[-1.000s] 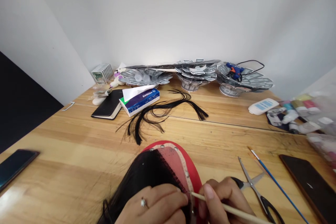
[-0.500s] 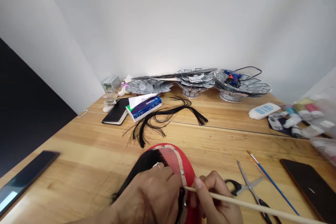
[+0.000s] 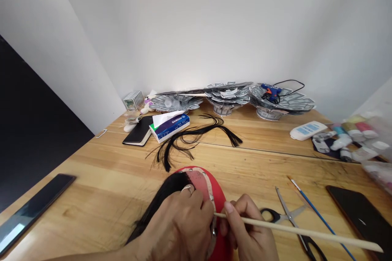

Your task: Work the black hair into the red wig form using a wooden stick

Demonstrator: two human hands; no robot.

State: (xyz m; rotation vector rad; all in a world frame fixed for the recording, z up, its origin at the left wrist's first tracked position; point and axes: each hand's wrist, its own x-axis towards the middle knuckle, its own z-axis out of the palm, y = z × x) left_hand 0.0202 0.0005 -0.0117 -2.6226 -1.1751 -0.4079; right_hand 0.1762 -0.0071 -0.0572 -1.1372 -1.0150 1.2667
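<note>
The left hand [image 3: 179,224] presses flat on the black hair [image 3: 165,195] covering the red wig block [image 3: 219,195] at the near table edge; the right hand [image 3: 248,232] pinches a thin wooden stick [image 3: 300,232] at the lace strip [image 3: 208,185]. Most lace looks filled — a strip remains bare. Scissors [image 3: 294,220] lie close right — the left side is open.

Two hands [image 3: 211,228], one scissors [image 3: 290,222], three paper bowls [image 3: 226,100], two phones [image 3: 364,218].
</note>
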